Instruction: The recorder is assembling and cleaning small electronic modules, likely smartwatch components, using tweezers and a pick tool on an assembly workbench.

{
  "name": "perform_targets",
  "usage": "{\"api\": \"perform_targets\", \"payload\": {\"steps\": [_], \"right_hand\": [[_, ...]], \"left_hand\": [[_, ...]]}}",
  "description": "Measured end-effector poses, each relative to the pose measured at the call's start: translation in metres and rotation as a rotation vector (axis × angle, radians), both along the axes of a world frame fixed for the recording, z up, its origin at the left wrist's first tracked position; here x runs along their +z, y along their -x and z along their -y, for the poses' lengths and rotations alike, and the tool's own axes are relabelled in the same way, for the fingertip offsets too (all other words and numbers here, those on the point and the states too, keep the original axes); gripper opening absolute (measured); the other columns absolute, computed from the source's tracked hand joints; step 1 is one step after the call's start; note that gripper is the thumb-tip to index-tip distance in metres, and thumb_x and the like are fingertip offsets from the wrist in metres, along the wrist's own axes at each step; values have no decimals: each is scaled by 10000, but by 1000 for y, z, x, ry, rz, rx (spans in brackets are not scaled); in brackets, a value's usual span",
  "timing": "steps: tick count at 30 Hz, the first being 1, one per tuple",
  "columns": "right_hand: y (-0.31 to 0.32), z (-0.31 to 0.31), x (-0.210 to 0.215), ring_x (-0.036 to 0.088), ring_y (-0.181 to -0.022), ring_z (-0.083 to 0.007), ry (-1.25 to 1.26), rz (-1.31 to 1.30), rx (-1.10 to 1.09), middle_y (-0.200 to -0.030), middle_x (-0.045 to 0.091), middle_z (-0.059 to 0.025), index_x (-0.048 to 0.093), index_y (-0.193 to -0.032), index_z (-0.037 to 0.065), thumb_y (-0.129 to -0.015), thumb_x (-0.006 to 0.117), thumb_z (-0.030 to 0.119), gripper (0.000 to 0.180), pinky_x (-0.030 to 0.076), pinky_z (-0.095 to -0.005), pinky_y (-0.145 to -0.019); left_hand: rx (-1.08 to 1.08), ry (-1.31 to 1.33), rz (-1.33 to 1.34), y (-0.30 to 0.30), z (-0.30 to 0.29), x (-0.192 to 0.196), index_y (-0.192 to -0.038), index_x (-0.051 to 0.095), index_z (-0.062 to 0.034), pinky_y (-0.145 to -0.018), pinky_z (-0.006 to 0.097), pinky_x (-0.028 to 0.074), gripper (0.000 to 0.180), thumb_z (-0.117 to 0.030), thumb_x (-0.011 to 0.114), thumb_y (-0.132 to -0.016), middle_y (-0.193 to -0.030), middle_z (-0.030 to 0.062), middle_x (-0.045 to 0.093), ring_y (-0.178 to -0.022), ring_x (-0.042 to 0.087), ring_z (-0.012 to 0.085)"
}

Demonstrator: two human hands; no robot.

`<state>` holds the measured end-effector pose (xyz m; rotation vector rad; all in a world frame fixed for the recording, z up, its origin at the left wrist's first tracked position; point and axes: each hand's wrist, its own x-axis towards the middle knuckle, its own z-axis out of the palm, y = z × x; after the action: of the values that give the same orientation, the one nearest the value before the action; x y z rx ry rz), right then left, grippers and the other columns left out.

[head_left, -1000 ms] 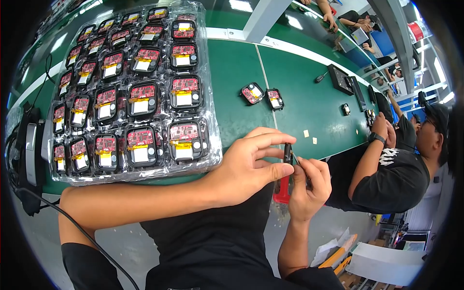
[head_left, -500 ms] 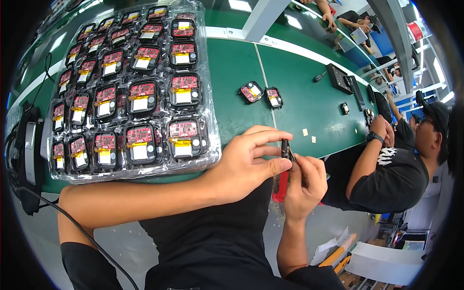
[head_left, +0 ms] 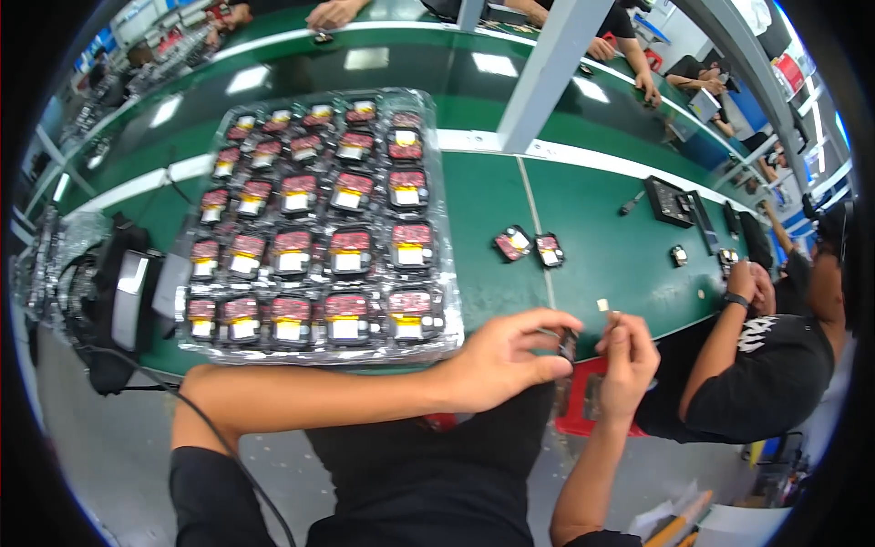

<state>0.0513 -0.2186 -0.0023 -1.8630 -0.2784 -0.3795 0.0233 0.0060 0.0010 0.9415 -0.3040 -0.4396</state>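
Two bare hands meet over a small black part [head_left: 567, 345], just right of the near corner of a clear plastic tray [head_left: 447, 264].
The left hand [head_left: 499, 366], its forearm running along the tray's near edge, holds the black part between thumb and fingers. The right hand [head_left: 627, 366], farther right of the tray and apart from the left, has its thumb and fingertips drawn together; blur hides whether they pinch something. The tray carries rows of black-cased red circuit boards [head_left: 350, 252]. To its right, two similar loose units [head_left: 512, 243] lie side by side on a green workbench [head_left: 488, 196]; farther right sits a co-worker [head_left: 766, 374] in black.
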Motion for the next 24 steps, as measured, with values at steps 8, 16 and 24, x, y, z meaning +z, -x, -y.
{"api": "perform_targets", "payload": {"steps": [8, 16, 24], "right_hand": [[-44, -12, -9, 542, -640, -69, -149, -223, -115, -791, 604, -26, 675, -1077, -40, -1022, 594, 181, 242, 449, -217, -568], [-47, -5, -4, 548, -628, -69, -202, -199, -44, -797, 594, -20, 685, -1077, -28, -1045, 562, 253, 308, 454, -220, -545], [-42, -14, 0, 545, -609, -70, -182, -211, -62, -780, 590, -28, 683, -1074, -35, -1041, 568, 242, 302, 456, -224, -536]], "left_hand": [[-266, 132, -277, 48, 12, 32, -1414, 487, 24, -905, 311, 580, 438, -4, 568, -984, -1369, 104, 482, -1216, 576, 193], [234, -481, 233, 21, -44, 135, -1199, 628, 58, -703, 322, 637, 238, -10, 578, -977, -1209, 131, 579, -982, 698, 220], [1002, -1406, 664, -116, -185, 126, -1096, 661, 8, -830, 303, 522, 203, -69, 683, -910, -990, 83, 712, -927, 669, 151]]}}
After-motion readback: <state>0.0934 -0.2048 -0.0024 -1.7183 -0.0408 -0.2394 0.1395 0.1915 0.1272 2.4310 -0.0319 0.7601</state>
